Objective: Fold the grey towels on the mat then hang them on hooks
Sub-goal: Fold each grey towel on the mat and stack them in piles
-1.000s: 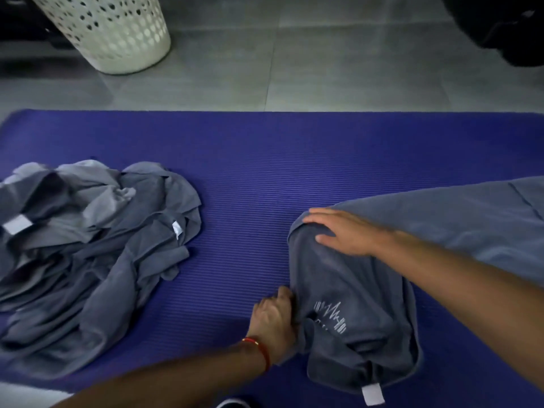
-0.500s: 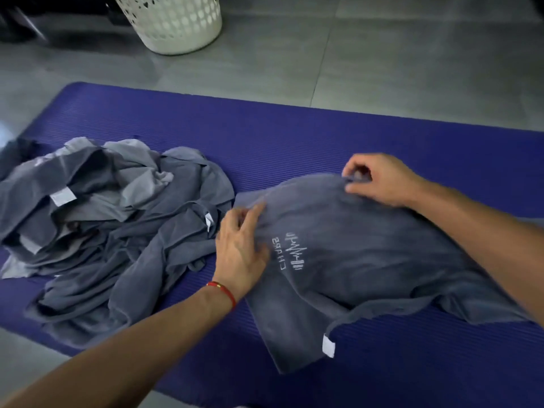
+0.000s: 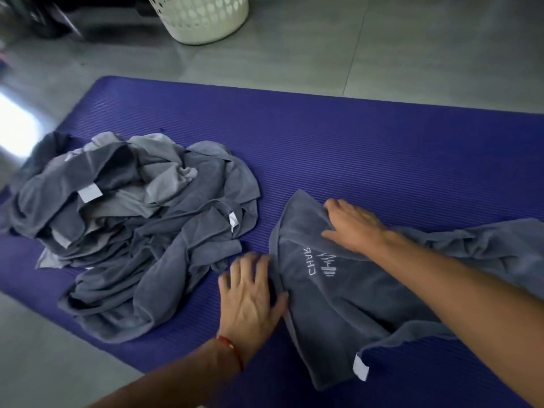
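Grey towel (image 3: 338,307) lies spread on the near right of the purple mat (image 3: 368,160), its white printed logo facing up and a small white tag at its near corner, while its right end runs off in rumpled waves toward the edge of view. The left hand (image 3: 250,298) lies flat with fingers spread at the towel's left edge, partly on the bare mat, gripping nothing. The right hand (image 3: 353,223) rests palm down near the far left corner, its fingers bent a little over a low ridge of cloth; whether they pinch it I cannot tell. The step looks like smoothing the towel flat before the first fold, and it would go best by sweeping both palms outward from the middle, squaring the left corners, then drawing the wrinkled right end straight so the edges meet cleanly. The cloth seems soft, thin and limp, so it will likely bunch if dragged rather than pressed. The mat is ribbed foam with fine ridges, which should hold the fabric from sliding. To the left sits a crumpled pile of towels (image 3: 132,231) in mixed greys, unfolded. A white perforated basket (image 3: 206,19) stands on the grey tiled floor beyond.
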A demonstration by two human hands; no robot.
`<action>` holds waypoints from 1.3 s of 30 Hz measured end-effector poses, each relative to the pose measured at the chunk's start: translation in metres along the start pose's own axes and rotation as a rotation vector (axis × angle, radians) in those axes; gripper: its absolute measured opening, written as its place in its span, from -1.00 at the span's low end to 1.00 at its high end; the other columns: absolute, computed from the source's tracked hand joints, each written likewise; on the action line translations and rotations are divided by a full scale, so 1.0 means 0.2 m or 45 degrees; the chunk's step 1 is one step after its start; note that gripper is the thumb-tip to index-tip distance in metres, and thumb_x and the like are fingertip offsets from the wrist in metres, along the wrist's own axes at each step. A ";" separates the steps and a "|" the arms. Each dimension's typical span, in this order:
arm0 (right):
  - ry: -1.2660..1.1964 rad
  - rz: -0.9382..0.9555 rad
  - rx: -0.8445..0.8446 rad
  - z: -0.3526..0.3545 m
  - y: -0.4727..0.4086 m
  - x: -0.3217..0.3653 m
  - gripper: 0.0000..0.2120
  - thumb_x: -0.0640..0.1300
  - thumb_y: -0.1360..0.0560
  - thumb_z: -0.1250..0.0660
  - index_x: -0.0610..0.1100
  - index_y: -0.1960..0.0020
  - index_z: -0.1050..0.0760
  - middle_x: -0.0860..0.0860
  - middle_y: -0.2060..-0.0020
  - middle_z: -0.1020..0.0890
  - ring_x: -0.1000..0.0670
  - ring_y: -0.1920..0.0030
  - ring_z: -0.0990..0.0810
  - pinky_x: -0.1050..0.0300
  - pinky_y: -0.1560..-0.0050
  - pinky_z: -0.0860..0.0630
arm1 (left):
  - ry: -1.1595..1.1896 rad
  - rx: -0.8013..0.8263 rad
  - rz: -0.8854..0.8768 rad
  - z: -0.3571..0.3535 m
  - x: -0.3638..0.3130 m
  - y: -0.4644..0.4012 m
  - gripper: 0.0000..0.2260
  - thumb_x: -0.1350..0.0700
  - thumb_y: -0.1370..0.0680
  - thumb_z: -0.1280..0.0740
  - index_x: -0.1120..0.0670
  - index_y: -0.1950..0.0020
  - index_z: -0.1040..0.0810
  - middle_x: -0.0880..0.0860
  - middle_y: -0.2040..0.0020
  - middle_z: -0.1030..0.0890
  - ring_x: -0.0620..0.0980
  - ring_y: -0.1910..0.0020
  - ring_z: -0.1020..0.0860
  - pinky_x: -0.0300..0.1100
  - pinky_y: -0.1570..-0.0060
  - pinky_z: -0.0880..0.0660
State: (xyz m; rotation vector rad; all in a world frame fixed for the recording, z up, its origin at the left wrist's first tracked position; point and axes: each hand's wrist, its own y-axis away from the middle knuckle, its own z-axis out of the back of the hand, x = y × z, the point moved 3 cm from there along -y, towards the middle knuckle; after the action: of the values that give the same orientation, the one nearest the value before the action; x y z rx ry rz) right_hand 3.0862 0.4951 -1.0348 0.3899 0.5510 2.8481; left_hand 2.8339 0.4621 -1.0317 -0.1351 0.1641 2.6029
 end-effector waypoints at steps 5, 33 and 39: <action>0.040 -0.013 -0.089 -0.04 -0.04 0.02 -0.61 0.06 -0.58 -0.38 -0.08 -0.26 -0.31 -0.05 -0.16 -0.60 -0.14 -0.13 -0.63 -0.04 0.08 -0.48 | -0.592 0.228 -0.383 0.05 0.44 -0.43 -0.36 0.20 -0.61 -0.09 -0.15 -0.64 0.04 0.12 -0.66 0.16 0.17 -0.62 0.21 0.34 -0.51 0.13; -0.449 -0.177 -0.205 0.14 0.02 0.11 -0.86 -0.09 -0.58 -0.30 0.02 -0.13 -0.46 -0.03 -0.10 -0.65 -0.15 -0.14 -0.60 -0.10 -0.17 -0.51 | 0.353 0.546 0.148 -0.18 -0.19 0.33 -0.53 -0.33 -0.32 -0.29 -0.04 -0.04 -0.61 -0.06 -0.06 -0.58 -0.04 -0.06 -0.61 -0.11 0.06 -0.60; -0.162 0.046 -0.580 0.48 0.02 -0.03 -0.78 -0.16 -0.55 -0.38 -0.05 -0.19 -0.53 -0.05 -0.11 -0.64 -0.18 -0.19 -0.58 -0.13 -0.13 -0.50 | 1.302 0.189 0.555 -0.06 0.03 0.11 -0.90 0.16 -0.56 -0.35 0.01 0.09 -0.46 -0.07 0.28 -0.59 -0.11 0.27 -0.52 -0.14 0.20 -0.54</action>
State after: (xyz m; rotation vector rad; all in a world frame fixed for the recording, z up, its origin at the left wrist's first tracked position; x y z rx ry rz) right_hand 3.1202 0.5213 -0.9488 0.4909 -0.1324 2.8390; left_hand 2.8183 0.4451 -1.0430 -1.5037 0.8071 2.6442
